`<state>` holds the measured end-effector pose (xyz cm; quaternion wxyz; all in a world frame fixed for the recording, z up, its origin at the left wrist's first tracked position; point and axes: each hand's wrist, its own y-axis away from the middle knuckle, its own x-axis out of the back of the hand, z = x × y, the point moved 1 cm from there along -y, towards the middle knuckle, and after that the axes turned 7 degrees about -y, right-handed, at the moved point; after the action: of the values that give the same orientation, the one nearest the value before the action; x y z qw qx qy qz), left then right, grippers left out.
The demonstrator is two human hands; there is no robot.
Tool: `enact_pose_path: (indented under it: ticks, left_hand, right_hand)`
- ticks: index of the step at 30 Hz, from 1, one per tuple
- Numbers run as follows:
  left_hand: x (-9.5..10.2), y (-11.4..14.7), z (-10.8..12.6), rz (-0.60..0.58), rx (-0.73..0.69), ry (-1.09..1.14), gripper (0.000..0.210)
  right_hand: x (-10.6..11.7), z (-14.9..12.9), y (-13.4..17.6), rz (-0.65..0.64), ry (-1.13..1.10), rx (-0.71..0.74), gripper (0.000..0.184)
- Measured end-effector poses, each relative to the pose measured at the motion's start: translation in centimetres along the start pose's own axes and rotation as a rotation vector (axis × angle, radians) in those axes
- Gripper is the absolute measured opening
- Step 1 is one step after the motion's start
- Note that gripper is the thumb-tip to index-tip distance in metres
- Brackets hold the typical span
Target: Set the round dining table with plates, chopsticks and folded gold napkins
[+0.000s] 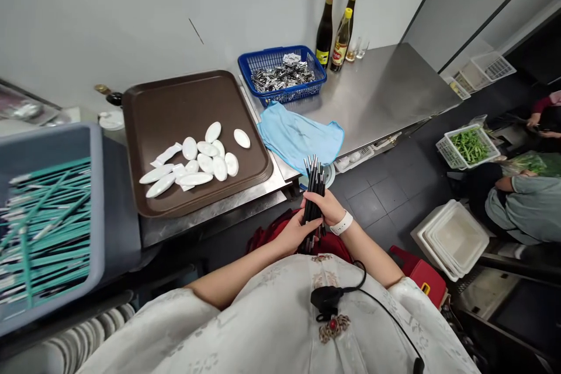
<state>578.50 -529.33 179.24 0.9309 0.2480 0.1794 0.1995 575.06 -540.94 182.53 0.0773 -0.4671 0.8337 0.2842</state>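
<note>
In front of my body I hold an upright bundle of black chopsticks [314, 178] with silvery ends pointing up. My left hand [294, 235] is closed round the lower part of the bundle. Higher up, my right hand [328, 205], with a white band at its wrist, wraps round the same sticks. Just beyond them a light blue cloth [302, 135] lies on the counter's edge. Behind the cloth is a blue plastic basket [289, 93] full of small black and silvery pieces.
Left of the cloth, a brown tray [175, 105] carries several small white oval pieces [205, 162]. A grey bin [97, 187] holds many teal-wrapped sticks. Bottles [324, 35] stand on the steel counter [381, 90]. A seated person [526, 204] is at the right, near a vegetable basket [471, 146].
</note>
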Motion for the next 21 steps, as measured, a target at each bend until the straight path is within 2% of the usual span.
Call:
enact_pose_path:
  ticks: [2,4,7,9,12,14,16,19,21]
  left_hand:
    - [0.0,-2.2,0.1,-0.067,-0.024,-0.041,0.055]
    - [0.6,-4.6,1.4,-0.160,-0.066,-0.099,0.053]
    - [3.2,-8.3,6.1,-0.274,-0.124,-0.204,0.049]
    - [5.6,-10.7,10.7,-0.171,-0.207,-0.269,0.048]
    - [8.0,-13.4,17.7,0.119,-0.448,-0.320,0.045]
    - [7.9,-14.6,21.5,0.185,-0.600,-0.379,0.041]
    - [6.9,-15.5,24.3,0.181,-0.687,-0.513,0.037]
    - [5.7,-16.7,27.0,0.235,-0.735,-0.770,0.032]
    - [5.9,-17.6,28.1,0.286,-0.742,-0.882,0.027]
  right_hand:
    - [1.2,-1.1,-1.3,-0.033,-0.059,-0.018,0.037]
    - [2.6,-2.7,-2.7,-0.089,-0.133,-0.067,0.040]
    - [4.5,-6.2,-5.2,-0.153,-0.203,-0.107,0.043]
    - [5.6,-8.8,-6.8,-0.199,-0.232,-0.124,0.044]
    - [6.4,-11.9,-9.3,-0.278,-0.268,-0.196,0.047]
    - [6.6,-13.1,-11.0,-0.314,-0.281,-0.244,0.048]
    - [6.5,-13.9,-12.6,-0.338,-0.282,-0.273,0.049]
    - [6.2,-14.6,-14.7,-0.348,-0.254,-0.295,0.048]
    - [6.2,-15.0,-16.1,-0.344,-0.215,-0.308,0.048]
